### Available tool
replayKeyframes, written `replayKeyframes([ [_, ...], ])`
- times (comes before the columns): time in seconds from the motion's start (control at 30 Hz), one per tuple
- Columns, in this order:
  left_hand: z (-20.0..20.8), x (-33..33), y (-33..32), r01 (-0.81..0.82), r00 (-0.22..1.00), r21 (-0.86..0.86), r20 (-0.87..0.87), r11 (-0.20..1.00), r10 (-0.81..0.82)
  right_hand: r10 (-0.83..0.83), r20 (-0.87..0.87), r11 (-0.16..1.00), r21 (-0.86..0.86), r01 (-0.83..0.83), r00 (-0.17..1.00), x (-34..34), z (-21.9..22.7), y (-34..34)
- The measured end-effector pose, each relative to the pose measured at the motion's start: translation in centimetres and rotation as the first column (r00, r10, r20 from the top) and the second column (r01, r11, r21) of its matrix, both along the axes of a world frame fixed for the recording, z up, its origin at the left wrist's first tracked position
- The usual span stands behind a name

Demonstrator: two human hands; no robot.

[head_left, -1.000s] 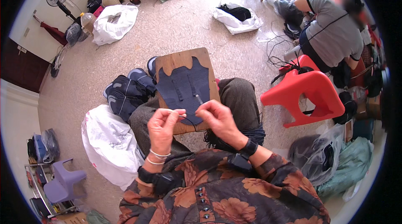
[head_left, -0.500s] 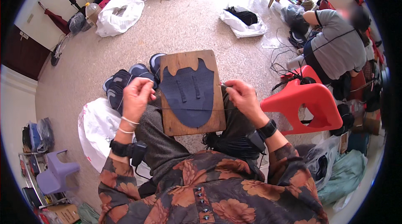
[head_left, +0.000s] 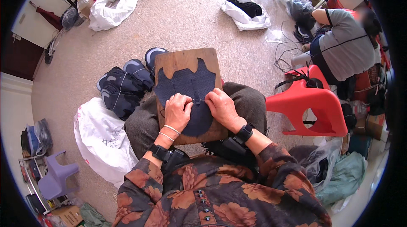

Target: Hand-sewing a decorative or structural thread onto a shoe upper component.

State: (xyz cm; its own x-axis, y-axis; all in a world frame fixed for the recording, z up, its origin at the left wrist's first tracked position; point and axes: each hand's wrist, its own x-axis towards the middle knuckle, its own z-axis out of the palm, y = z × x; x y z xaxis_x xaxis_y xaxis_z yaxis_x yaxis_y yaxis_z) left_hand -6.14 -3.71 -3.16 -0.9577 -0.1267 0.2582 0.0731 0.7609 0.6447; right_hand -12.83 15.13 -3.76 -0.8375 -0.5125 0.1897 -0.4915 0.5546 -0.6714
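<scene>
A dark blue fabric piece (head_left: 183, 82), cut like a shoe upper with two horns at its far end and narrow raised strips, lies on a wooden board (head_left: 181, 58) across my lap. Over its middle, my left hand (head_left: 176, 110) is closed in a pinch at the left end of a short stretch of thin cord (head_left: 198, 100). My right hand (head_left: 222, 107) pinches the cord from the other side, close to the right strip. The fingers hide part of the strips, and whether the cord passes through one cannot be made out.
Dark padded shoe pieces tied with string (head_left: 121, 86) lie left of the board, beside a white plastic bag (head_left: 99, 131). A red plastic stool (head_left: 326, 112) stands to the right. Beyond it a person in grey (head_left: 345, 44) bends over. A white bag of black cords (head_left: 243, 25) sits ahead.
Both hands have come inward from the board's sides to the middle of the fabric piece. The cord, stretched wide between them before, now shows only as a short length.
</scene>
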Motion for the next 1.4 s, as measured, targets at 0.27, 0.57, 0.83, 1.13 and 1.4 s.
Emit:
replayKeyframes([
  [0.27,-0.3,0.1,-0.1,0.020,1.000,-0.044,-0.004,0.999,-0.020,0.145,-0.063,0.988,0.059,-0.141,0.987,-1.3,0.9,-0.1],
  [0.57,-0.2,0.5,-0.2,0.114,0.993,-0.055,-0.037,0.992,-0.116,0.284,0.056,0.958,-0.046,-0.282,0.957,-2.8,0.5,-0.1],
  [0.83,-0.9,1.6,0.7,0.140,0.990,-0.032,-0.026,0.990,-0.141,0.217,-0.067,0.976,-0.010,-0.219,0.974,-0.6,-0.2,0.3],
  [1.13,-0.7,2.8,0.8,0.174,0.984,0.016,-0.041,0.985,-0.173,0.142,-0.089,0.971,-0.179,-0.156,0.986,2.6,-0.5,1.8],
  [1.4,-0.9,2.6,0.5,0.176,0.984,0.086,-0.042,0.981,-0.173,0.076,-0.157,0.997,0.003,-0.076,0.985,2.7,-0.6,1.9],
])
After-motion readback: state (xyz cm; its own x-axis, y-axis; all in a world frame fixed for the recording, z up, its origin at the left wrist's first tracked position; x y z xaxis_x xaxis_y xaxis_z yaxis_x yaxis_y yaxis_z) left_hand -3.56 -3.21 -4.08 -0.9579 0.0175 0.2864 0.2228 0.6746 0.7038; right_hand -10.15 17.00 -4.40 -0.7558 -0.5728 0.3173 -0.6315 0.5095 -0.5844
